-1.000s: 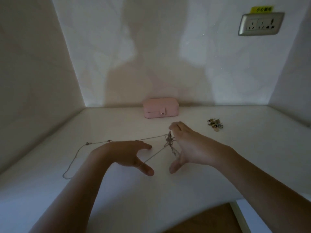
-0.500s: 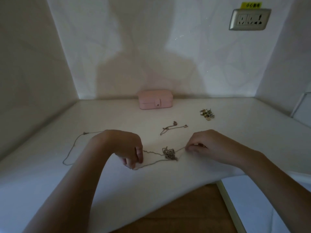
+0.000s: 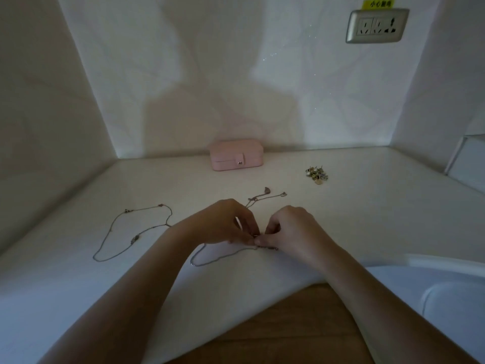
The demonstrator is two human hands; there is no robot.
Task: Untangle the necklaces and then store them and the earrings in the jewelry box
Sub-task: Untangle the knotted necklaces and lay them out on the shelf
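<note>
Thin silver necklaces lie tangled on the white table. My left hand (image 3: 225,223) and my right hand (image 3: 290,228) meet fingertip to fingertip and both pinch the knot of the necklaces (image 3: 258,239), which the fingers mostly hide. One chain loop (image 3: 212,260) trails toward me under my left wrist. A long chain (image 3: 123,232) spreads out to the left. A short chain with a pendant (image 3: 266,195) lies just beyond my hands. The closed pink jewelry box (image 3: 236,154) sits at the back by the wall. A small pile of earrings (image 3: 317,174) lies to its right.
White walls enclose the table (image 3: 367,211) on the left, back and right. A wall socket (image 3: 376,24) is high on the back wall. The table's front edge curves over a wooden floor (image 3: 286,327). A white rounded object (image 3: 456,308) sits at the lower right.
Both hands have come together from a spread-apart hold and now pinch the knot between their fingertips. The chain to the left has gone slack and spread into a wider loop.
</note>
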